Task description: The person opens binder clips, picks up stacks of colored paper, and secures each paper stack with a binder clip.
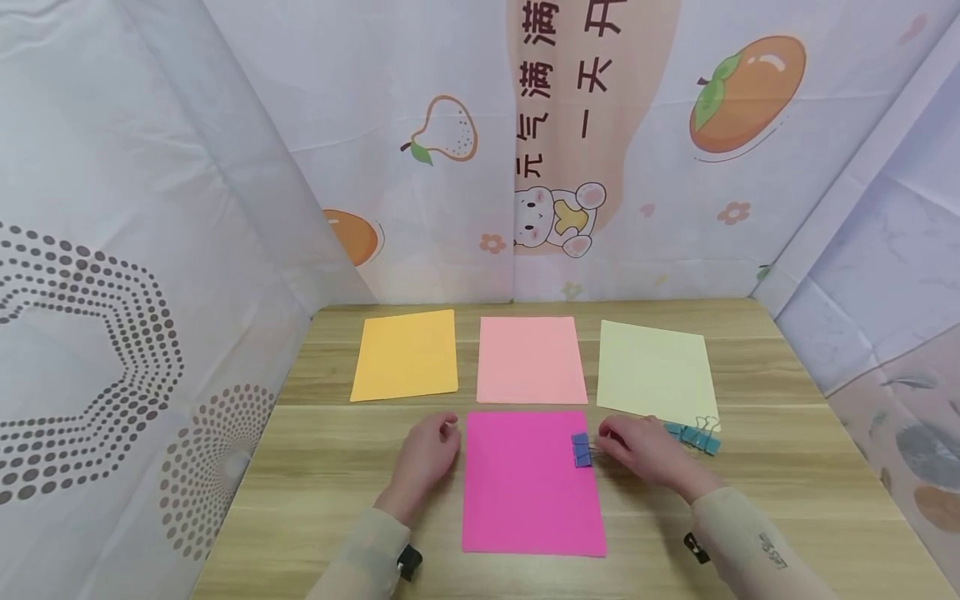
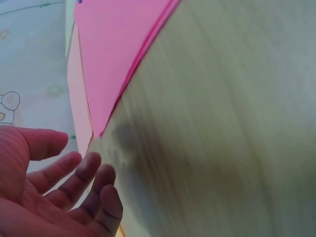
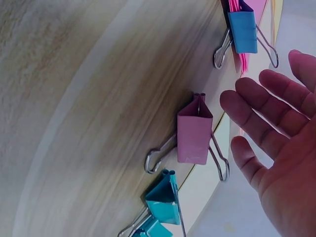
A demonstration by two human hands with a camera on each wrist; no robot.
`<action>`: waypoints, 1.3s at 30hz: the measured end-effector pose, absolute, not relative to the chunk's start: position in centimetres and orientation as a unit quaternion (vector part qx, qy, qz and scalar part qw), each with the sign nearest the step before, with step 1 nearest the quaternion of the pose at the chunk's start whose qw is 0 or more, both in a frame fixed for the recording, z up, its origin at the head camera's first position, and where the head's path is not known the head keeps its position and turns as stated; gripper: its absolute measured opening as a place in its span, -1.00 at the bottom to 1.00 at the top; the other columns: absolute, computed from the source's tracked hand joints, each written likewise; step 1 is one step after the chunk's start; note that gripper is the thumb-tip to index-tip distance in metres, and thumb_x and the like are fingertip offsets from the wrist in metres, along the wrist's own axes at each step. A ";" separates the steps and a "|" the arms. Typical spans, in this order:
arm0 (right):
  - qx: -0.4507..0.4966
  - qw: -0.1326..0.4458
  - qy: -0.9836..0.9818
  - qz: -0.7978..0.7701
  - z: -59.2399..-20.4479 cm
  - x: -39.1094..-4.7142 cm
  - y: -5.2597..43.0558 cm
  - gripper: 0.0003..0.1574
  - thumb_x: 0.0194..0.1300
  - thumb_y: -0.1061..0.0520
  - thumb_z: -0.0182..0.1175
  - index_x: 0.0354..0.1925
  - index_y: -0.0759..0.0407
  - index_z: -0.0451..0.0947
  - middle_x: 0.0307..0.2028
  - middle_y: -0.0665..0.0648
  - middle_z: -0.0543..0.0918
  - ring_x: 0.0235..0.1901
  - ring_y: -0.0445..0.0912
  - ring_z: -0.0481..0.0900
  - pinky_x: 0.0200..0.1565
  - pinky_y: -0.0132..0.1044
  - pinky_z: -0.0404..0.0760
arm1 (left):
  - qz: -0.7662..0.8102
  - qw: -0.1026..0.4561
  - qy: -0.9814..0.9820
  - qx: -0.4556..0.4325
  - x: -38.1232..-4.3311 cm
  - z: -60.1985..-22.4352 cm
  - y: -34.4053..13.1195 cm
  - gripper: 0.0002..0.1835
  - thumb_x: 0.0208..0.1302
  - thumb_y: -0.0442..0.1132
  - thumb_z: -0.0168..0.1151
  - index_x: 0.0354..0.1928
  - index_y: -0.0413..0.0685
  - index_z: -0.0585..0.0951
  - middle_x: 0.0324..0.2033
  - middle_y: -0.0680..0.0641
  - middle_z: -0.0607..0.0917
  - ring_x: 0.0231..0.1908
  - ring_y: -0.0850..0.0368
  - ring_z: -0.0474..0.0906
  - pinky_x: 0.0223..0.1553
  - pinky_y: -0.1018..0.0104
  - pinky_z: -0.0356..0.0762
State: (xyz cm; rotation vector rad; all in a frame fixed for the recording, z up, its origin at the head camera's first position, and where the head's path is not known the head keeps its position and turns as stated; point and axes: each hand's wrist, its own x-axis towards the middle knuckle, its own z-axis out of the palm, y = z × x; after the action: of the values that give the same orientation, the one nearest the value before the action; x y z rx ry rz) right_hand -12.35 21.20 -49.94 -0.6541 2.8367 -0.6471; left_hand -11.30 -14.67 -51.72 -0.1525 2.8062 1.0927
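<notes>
A stack of magenta paper point(image 1: 528, 492) lies on the table, with a blue binder clip point(image 1: 582, 450) clamped on its right edge. Just beyond that clip my right hand point(image 1: 637, 443) hovers, fingers spread and holding nothing in the right wrist view. There, a pink binder clip point(image 3: 195, 136) stands below the blue clip point(image 3: 243, 32), and teal binder clips point(image 3: 163, 205) lie lower still. The hand blocks the pink clip in the head view. Beside the stack's left edge, my left hand point(image 1: 426, 457) is loosely curled around nothing, its fingers point(image 2: 86, 170) apart from the paper.
Orange paper point(image 1: 407, 357), light pink paper point(image 1: 530, 360) and pale yellow paper point(image 1: 657, 372) lie in a row behind the magenta stack. Teal clips point(image 1: 693, 437) sit at the yellow paper's front edge. Printed curtains stand behind and beside the wooden table point(image 1: 300, 500).
</notes>
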 end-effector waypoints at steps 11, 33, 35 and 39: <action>-0.211 0.094 0.944 -0.234 -49.5 -12.5 22.1 -0.88 0.45 0.04 0.26 -0.15 0.05 0.64 -0.38 -0.16 0.58 -0.42 -0.26 0.43 -0.32 -0.30 0.53 | 0.241 0.009 0.970 -0.009 -12.0 -51.6 -17.0 -0.51 0.36 -0.04 0.31 0.26 -0.04 0.59 0.25 -0.20 0.52 0.26 -0.31 0.36 0.26 -0.30 0.28; -0.213 0.092 0.948 -0.220 -49.3 -12.4 23.4 -0.89 0.44 0.06 0.26 -0.14 0.06 0.63 -0.46 -0.19 0.49 -0.47 -0.31 0.40 -0.33 -0.30 0.51 | 0.146 0.044 0.988 -0.015 -12.7 -52.6 -20.0 -0.14 0.26 0.31 0.28 0.51 0.09 0.35 0.52 -0.28 0.19 0.49 -0.51 -0.06 0.36 -0.54 -0.12; -0.213 0.089 0.948 -0.218 -49.3 -12.4 23.5 -0.90 0.44 0.07 0.27 -0.15 0.05 0.63 -0.47 -0.20 0.50 -0.48 -0.33 0.40 -0.33 -0.31 0.51 | 0.139 0.048 0.989 -0.018 -12.7 -52.7 -20.1 -0.13 0.25 0.32 0.28 0.51 0.09 0.36 0.51 -0.29 0.19 0.48 -0.51 -0.05 0.36 -0.53 -0.12; -0.212 0.088 0.949 -0.214 -49.2 -12.3 23.8 -0.90 0.42 0.10 0.28 -0.14 0.08 0.62 -0.45 -0.19 0.53 -0.48 -0.35 0.43 -0.31 -0.29 0.55 | 0.127 0.056 0.990 -0.025 -12.7 -53.3 -20.5 -0.12 0.23 0.36 0.27 0.49 0.10 0.38 0.51 -0.28 0.19 0.47 -0.51 -0.04 0.35 -0.53 -0.13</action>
State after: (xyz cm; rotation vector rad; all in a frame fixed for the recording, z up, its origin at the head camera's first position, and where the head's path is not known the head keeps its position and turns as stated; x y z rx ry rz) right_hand -12.30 23.80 -49.18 -0.6302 2.8260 -0.6371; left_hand -12.71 -20.49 -53.28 -0.0754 3.0038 0.3851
